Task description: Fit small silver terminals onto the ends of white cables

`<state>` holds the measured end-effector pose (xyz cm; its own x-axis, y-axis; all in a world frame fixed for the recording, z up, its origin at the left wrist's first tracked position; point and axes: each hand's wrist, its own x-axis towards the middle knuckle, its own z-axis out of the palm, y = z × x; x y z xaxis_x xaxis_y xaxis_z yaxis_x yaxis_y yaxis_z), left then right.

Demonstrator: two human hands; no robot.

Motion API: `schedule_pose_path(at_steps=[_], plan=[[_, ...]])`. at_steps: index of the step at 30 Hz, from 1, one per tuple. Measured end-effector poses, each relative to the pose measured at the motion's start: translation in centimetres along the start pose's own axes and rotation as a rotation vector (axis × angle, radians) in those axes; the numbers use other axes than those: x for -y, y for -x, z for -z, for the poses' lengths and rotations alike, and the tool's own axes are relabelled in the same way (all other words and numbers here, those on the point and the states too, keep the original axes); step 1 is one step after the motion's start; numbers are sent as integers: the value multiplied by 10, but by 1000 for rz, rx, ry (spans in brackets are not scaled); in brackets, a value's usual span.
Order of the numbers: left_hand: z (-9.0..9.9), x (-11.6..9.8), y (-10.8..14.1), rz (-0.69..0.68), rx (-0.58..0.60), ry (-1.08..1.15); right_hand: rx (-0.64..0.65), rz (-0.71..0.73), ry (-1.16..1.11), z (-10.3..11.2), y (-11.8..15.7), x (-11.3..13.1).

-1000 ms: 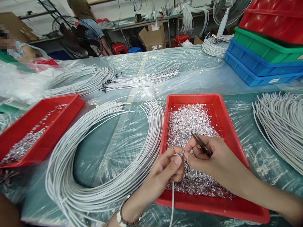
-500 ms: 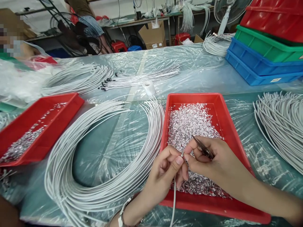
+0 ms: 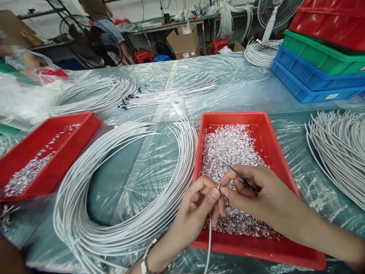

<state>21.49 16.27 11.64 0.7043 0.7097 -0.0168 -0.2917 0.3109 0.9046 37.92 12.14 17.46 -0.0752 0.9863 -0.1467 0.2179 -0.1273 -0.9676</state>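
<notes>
Over a red tray (image 3: 256, 247) of small shiny metal pieces (image 3: 228, 148), both my hands meet at the tip of a white cable (image 3: 209, 243). My left hand (image 3: 199, 205) pinches the cable just below its end, and the rest hangs down over the tray's front rim. At the tip, the thumb and forefinger of my right hand (image 3: 251, 194) close on a tiny metal piece (image 3: 219, 186), partly hidden by the fingers. Tucked in that same hand is a dark pair of tweezers (image 3: 242, 177), its point aimed up and left.
A big coil of white cables (image 3: 94, 228) lies left of the tray; another bundle (image 3: 339, 152) is at right. A second red tray (image 3: 68, 140) sits far left. Behind are a white roll (image 3: 179, 105), black-ended cables (image 3: 171, 93) and stacked bins (image 3: 316, 80). A co-worker (image 3: 31, 59) is at upper left.
My fingers keep their pinch at the cable tip, with only a slight shift. The tweezers have tilted a little, their point now further left. The co-worker at upper left has moved slightly.
</notes>
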Motion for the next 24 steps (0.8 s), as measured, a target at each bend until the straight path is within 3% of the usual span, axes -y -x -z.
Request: schedule_pose_path(at_steps=[17,24], plan=[[0,1,-1,17,-7,-30,6,13,-8,-1,0,1],[-3,0,0,23,-53,-41,-74,68,155,-3,-1,-3]])
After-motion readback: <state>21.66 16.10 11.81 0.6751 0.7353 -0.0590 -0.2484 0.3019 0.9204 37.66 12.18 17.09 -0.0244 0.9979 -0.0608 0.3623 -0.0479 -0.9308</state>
